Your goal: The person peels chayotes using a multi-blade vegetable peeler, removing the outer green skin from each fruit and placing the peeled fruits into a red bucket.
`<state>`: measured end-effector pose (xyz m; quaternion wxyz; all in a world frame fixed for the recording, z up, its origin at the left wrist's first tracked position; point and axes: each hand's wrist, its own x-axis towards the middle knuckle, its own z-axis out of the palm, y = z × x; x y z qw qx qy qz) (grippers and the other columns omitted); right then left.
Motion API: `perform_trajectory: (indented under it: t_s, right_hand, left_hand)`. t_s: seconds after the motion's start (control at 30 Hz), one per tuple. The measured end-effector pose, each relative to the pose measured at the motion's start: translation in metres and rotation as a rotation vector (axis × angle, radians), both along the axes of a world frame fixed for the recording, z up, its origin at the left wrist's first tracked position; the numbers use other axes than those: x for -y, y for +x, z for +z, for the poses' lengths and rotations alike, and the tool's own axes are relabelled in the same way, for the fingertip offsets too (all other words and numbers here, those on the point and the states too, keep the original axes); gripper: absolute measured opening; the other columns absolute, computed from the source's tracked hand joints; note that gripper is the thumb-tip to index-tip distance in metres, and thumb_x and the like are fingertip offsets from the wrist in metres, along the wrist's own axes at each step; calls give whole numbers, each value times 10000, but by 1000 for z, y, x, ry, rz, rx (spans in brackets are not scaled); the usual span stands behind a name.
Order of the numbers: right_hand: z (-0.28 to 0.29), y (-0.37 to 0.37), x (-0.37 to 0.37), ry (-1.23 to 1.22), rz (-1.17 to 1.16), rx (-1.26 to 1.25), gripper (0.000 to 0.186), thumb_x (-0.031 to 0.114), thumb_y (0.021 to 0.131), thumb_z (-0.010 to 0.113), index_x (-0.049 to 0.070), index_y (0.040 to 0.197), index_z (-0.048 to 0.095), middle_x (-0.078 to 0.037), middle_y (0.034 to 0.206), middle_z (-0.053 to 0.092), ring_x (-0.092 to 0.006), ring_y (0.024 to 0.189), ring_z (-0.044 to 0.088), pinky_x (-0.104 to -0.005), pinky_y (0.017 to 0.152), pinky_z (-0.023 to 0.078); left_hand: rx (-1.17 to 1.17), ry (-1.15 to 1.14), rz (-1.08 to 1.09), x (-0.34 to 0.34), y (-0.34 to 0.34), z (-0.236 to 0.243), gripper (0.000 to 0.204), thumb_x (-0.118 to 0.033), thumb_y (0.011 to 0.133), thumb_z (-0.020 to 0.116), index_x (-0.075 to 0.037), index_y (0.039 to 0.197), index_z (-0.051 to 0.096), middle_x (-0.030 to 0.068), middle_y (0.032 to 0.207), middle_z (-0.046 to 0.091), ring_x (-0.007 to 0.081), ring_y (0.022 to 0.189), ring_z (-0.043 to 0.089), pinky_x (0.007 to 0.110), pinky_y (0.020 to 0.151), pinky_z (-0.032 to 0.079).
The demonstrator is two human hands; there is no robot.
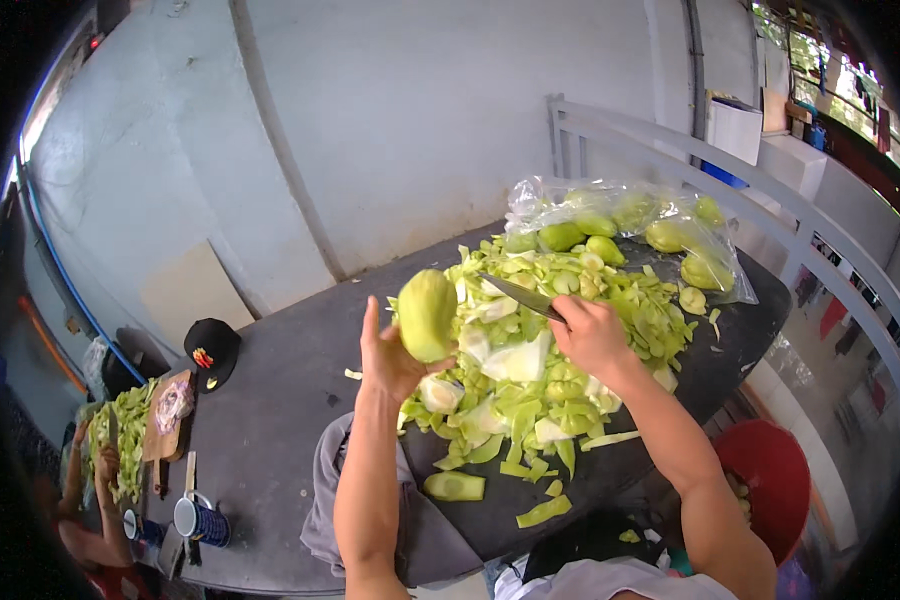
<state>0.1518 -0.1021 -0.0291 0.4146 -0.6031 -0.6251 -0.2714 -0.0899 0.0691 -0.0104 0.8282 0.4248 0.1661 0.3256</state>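
My left hand (392,362) holds up a pale green chayote (427,315), its palm and fingers behind and under the fruit and its thumb standing free. My right hand (590,338) is closed round the handle of a knife (518,294). The blade points left toward the chayote, with a gap between them. Below both hands spreads a big heap of green peels and pale cut pieces (515,360) on the dark table (280,400). A cut green piece (454,487) lies at the heap's near edge.
Behind the heap, a clear plastic bag (650,205) holds several whole chayotes. A grey cloth (335,490) hangs over the near edge; a red basin (770,480) stands low right. Left are a black cap (212,352), a blue mug (202,522), a cutting board (167,415) and another person's hand (108,462).
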Motion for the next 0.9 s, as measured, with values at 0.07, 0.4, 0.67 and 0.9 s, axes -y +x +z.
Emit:
perform_trajectory:
  t_s: [0.07, 0.4, 0.67, 0.9]
  right_hand:
    - [4, -7, 0, 2, 30, -9, 120, 65, 808, 679, 56, 864, 573, -124, 759, 648, -347, 654, 646, -430, 552, 508]
    - [29, -55, -8, 214, 111, 414, 108, 73, 756, 615, 48, 860, 598, -22, 663, 552, -162, 576, 624, -279, 508, 531]
    - [22, -64, -4, 267, 159, 418, 206, 60, 714, 624, 5, 912, 641, -30, 644, 490, -175, 545, 568, -284, 460, 467]
    - [-12, -17, -33, -8, -51, 223, 68, 46, 847, 593, 67, 839, 529, -80, 585, 564, -199, 481, 601, -328, 435, 515]
  left_hand:
    - [-69, 100, 132, -4, 5, -23, 676, -546, 863, 608, -32, 1294, 525, 198, 1173, 615, 384, 1013, 639, 611, 856, 527]
    - [187, 193, 57, 1, 15, -35, 607, -254, 815, 735, -16, 1320, 496, 139, 1159, 647, 266, 1007, 678, 413, 875, 589]
    - [100, 144, 13, 13, 26, -36, 280, -235, 1004, 525, -35, 1193, 582, 79, 1070, 675, 177, 886, 675, 336, 776, 587]
    - [-2, 223, -18, 25, 28, -28, 642, -256, 673, 780, 29, 1189, 528, 160, 903, 639, 253, 682, 662, 377, 573, 585]
